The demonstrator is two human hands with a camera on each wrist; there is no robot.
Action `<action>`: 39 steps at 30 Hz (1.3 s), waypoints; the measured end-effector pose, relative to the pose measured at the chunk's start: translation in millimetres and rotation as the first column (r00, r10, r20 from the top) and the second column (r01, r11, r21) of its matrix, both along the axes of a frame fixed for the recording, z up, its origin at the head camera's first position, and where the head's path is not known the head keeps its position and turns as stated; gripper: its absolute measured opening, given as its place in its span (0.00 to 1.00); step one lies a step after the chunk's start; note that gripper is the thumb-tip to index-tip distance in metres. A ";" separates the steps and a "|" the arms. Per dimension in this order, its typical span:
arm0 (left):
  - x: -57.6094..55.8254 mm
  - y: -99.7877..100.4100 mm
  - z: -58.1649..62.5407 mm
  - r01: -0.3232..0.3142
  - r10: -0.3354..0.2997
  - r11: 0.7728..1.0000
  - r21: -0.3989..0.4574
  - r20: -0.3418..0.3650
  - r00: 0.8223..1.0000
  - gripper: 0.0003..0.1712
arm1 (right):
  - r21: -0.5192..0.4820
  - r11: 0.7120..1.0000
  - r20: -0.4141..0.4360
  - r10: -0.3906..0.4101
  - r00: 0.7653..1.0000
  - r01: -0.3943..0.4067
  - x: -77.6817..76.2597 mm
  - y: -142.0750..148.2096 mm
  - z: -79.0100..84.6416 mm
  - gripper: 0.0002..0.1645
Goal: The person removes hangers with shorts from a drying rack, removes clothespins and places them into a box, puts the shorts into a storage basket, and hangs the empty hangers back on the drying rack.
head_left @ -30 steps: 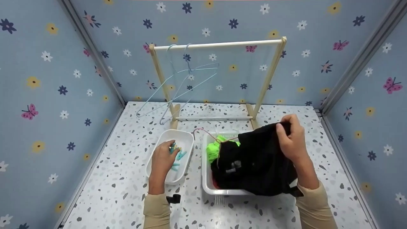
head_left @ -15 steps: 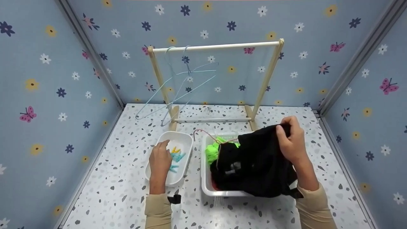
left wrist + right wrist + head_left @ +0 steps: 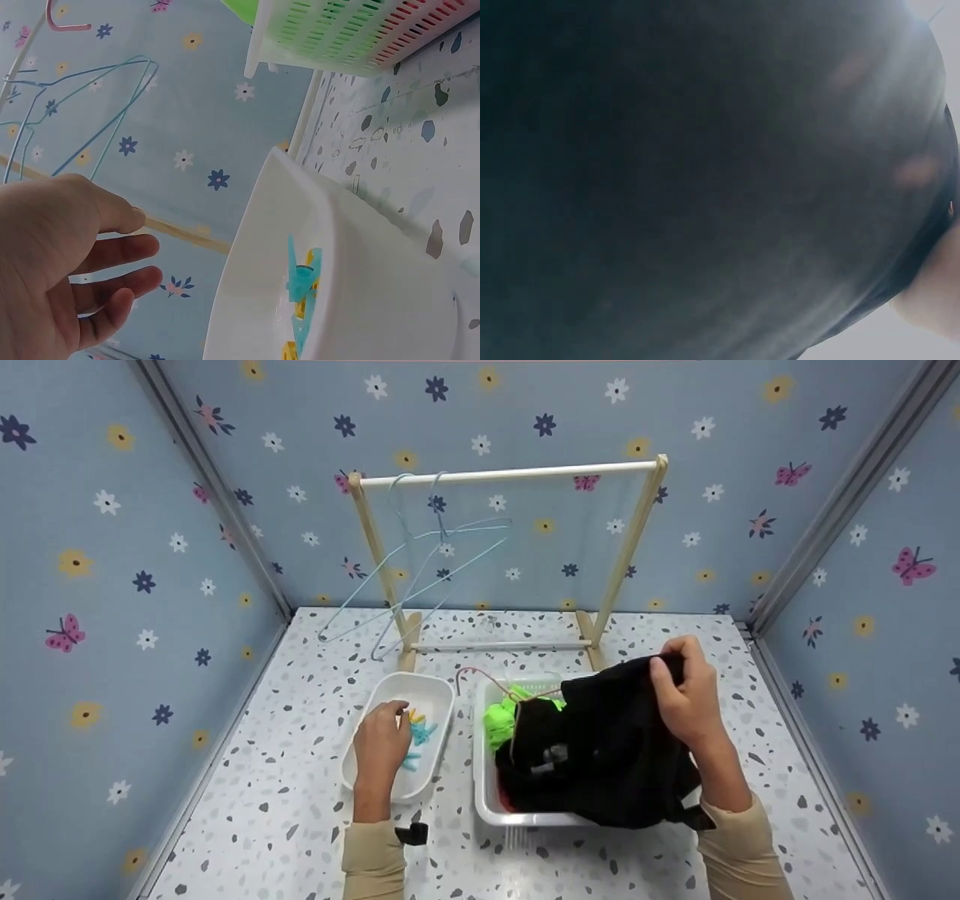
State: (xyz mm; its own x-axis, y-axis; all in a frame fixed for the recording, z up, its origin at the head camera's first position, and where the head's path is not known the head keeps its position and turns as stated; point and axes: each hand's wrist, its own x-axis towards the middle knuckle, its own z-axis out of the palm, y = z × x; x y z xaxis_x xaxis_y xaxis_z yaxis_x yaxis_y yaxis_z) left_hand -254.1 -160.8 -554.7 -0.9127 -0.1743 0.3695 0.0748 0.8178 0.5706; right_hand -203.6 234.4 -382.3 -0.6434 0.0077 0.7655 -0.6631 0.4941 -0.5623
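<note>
A black garment (image 3: 600, 750) hangs on a pink hanger (image 3: 484, 671) and spreads over a white basket (image 3: 484, 802). My right hand (image 3: 691, 694) grips the garment's upper right edge between thumb and fingers. Dark cloth (image 3: 705, 180) fills most of the right wrist view. My left hand (image 3: 382, 742) is over a white tub (image 3: 442, 735). In the left wrist view that hand (image 3: 75, 262) has loosely bent fingers with nothing seen between them. Blue clothespins (image 3: 421, 733) and yellow clothespins (image 3: 415, 716) lie in the tub, close to its fingertips.
Behind stands a wooden rack (image 3: 510, 474) with a white bar. Two blue hangers (image 3: 420, 577) hang at its left end. Bright green cloth (image 3: 500, 724) shows in the basket. Patterned walls close off the speckled table (image 3: 262, 750).
One second ago my left fingers were among the clothespins; they opened away from them, then moved back in a little, now more bent. The right hand keeps its grip on the garment.
</note>
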 end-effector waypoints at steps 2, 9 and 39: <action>2.1 1.2 -0.6 0.010 -0.010 1.000 0.013 -0.002 1.000 0.09 | 0.000 1.000 0.007 -0.001 1.000 0.001 -2.1 2.1 -4.9 0.05; 13.4 9.2 -0.7 0.086 -0.084 0.992 0.098 -0.023 0.996 0.08 | 0.085 0.995 0.020 -0.056 0.998 0.054 -15.7 18.9 -27.3 0.03; 19.0 31.1 8.1 0.344 -0.335 0.920 0.189 -0.081 0.939 0.08 | 0.681 0.658 -0.216 -0.237 0.947 0.320 -3.6 -15.1 -31.9 0.20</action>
